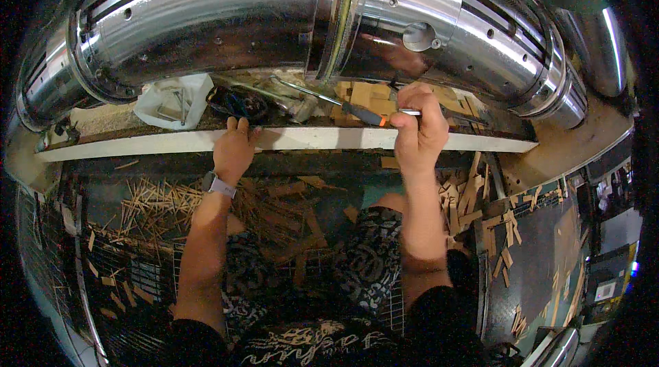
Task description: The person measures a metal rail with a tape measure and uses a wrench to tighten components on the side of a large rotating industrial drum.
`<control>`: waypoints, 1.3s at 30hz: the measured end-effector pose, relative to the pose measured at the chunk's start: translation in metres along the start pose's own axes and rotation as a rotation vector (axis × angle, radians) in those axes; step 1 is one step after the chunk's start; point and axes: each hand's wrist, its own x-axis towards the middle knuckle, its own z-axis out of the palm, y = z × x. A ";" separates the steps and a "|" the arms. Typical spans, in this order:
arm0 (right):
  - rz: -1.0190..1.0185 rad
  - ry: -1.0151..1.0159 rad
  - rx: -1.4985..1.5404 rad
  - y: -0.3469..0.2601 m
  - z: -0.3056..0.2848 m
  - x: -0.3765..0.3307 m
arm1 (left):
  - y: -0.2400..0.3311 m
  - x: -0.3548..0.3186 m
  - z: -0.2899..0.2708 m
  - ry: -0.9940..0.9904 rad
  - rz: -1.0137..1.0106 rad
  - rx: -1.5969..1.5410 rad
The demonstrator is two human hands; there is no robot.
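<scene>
The right hand (420, 127) is raised over the pale front edge of the counter (309, 139), its fingers (415, 98) curled tight around a small shiny metal piece (410, 112) that pokes out a little toward the left from between thumb and forefinger. Just to the left of that fist lies a screwdriver (329, 100) with a dark handle and an orange band; its handle end sits right beside the right hand, close enough that I cannot tell whether the fingers touch it. Its long axis runs on a slant, from the handle at lower right up to the thin metal shaft whose tip points toward the upper left, across the clutter on the counter.

The left hand (235, 149) rests flat on the counter's front edge, fingers spread and pressed down, holding nothing; a watch with a light strap (220, 184) sits on that wrist. Just beyond its fingertips lie a dark object (237, 102) and a white plastic bag (171, 99). A large polished steel cylinder (226, 17) arches above everything. Wooden offcuts (371, 96) lie behind the screwdriver, and more wood scraps (158, 202) litter the floor below
</scene>
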 end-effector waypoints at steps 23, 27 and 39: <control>-0.148 -0.253 0.200 -0.003 -0.005 0.018 | -0.003 0.000 0.008 0.095 0.050 -0.036; -0.039 -0.258 0.225 -0.005 -0.001 0.016 | -0.005 -0.001 0.012 0.088 0.025 -0.047; 0.126 -0.094 0.240 -0.006 0.004 0.013 | -0.024 0.001 0.033 0.132 0.141 -0.021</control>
